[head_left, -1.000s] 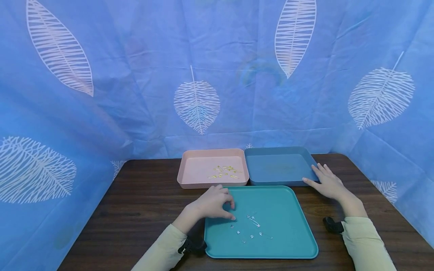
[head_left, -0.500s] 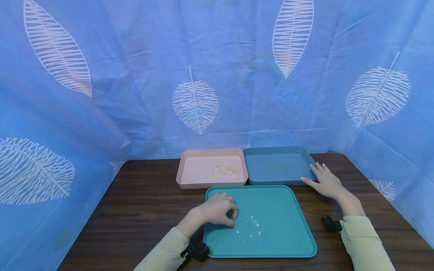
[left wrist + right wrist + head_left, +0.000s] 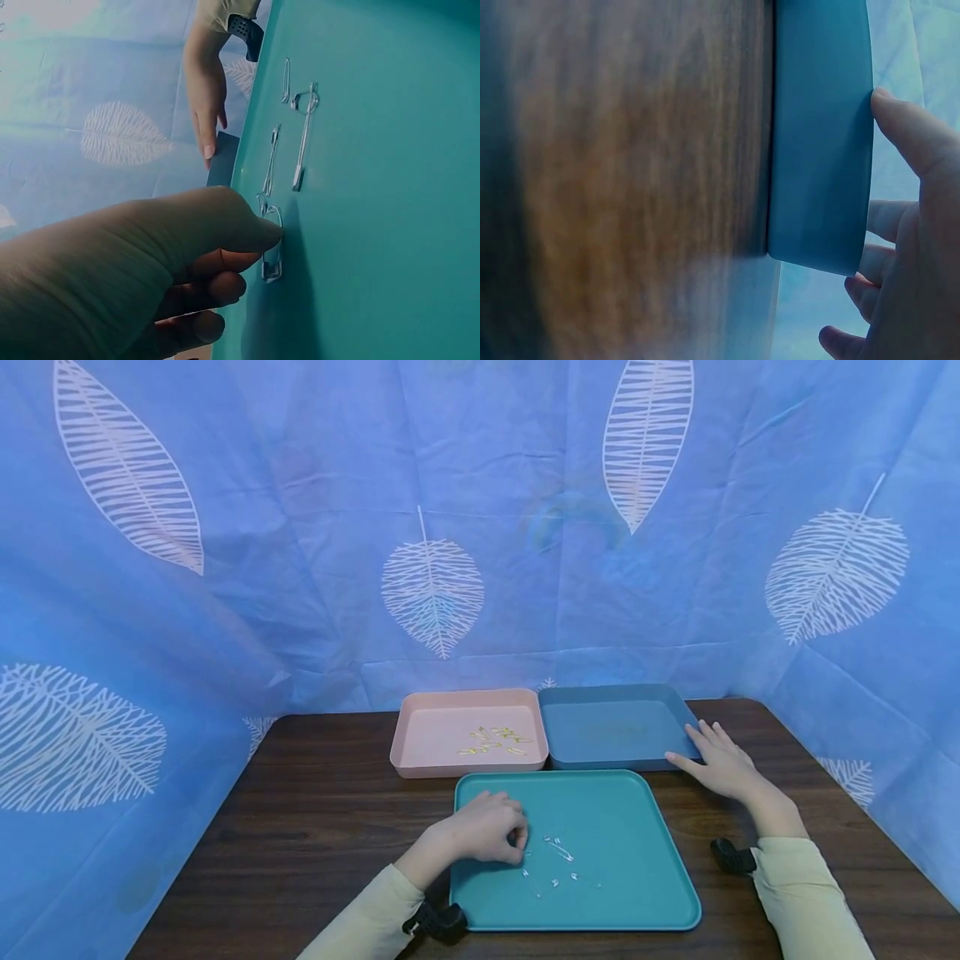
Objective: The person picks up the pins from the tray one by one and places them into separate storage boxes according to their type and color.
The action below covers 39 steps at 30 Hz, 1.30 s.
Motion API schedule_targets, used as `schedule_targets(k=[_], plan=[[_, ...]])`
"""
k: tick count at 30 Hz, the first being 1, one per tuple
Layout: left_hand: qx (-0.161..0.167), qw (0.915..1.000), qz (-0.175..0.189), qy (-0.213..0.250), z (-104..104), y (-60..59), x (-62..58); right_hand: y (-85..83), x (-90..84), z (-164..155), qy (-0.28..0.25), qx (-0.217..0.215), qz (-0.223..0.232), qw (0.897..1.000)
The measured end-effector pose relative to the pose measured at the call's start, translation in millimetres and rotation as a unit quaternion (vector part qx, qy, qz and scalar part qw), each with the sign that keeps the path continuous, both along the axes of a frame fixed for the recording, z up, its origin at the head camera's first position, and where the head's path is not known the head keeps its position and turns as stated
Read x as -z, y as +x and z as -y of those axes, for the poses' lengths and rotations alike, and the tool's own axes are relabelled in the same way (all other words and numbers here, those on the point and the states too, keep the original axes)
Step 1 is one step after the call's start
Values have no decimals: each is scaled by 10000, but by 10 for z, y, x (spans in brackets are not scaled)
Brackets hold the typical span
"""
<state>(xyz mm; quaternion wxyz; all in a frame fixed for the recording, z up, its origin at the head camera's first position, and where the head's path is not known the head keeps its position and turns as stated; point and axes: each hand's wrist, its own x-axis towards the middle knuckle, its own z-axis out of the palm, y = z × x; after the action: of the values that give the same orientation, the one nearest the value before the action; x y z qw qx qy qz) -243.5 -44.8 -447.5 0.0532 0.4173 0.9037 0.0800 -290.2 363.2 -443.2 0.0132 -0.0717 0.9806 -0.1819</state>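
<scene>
My left hand (image 3: 483, 833) rests on the teal tray (image 3: 637, 893) with its fingers curled. Index fingertip and thumb close on the end of a silver safety pin (image 3: 271, 259) that lies flat on the tray. Several more silver safety pins (image 3: 558, 852) lie just right of the hand, and the left wrist view shows them (image 3: 303, 135) beyond the pinched one. My right hand (image 3: 723, 764) lies flat on the table, fingers straight, touching the right front corner of the blue tray (image 3: 615, 727). The right wrist view shows those fingers (image 3: 907, 135) against the tray's wall (image 3: 817, 150).
A pink tray (image 3: 420, 760) holding several gold safety pins (image 3: 495, 741) stands left of the blue tray, behind the teal one. The dark wooden table (image 3: 322, 827) is enclosed by a blue leaf-print cloth (image 3: 435, 585) at the back and sides.
My left hand has slid a little right across the teal tray, toward the silver pins, and its fingers have closed on one. The right hand has stayed put.
</scene>
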Motion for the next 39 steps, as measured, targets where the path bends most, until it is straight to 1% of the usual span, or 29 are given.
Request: schedule_targets(k=[4,9,13,18,22,26,32,39], plan=[[75,9999,-88,-67,-36,-20,-9,-6,-5,-4,-16,2,12,10000],[146,9995,-253,-84,-72,-76,-31,-11,15,4,-11,19,4,10000],[265,9986,-448,63,-112,-146,-76,-11,32,8,-5,69,25,10000],[299,9963,-749,295,-205,-244,-161,-16,21,6,27,103,53,9999],[298,9944,-918,437,-325,-349,-228,-6,10,0,64,89,49,9999],[305,9922,-1117,461,-467,-467,-280,4,-2,-1,96,90,60,9999],[240,9908,-1246,474,-633,-648,-288,6,-6,-4,184,94,105,9997],[-14,9872,-1472,612,-764,-857,-271,5,18,-8,149,102,114,9998]])
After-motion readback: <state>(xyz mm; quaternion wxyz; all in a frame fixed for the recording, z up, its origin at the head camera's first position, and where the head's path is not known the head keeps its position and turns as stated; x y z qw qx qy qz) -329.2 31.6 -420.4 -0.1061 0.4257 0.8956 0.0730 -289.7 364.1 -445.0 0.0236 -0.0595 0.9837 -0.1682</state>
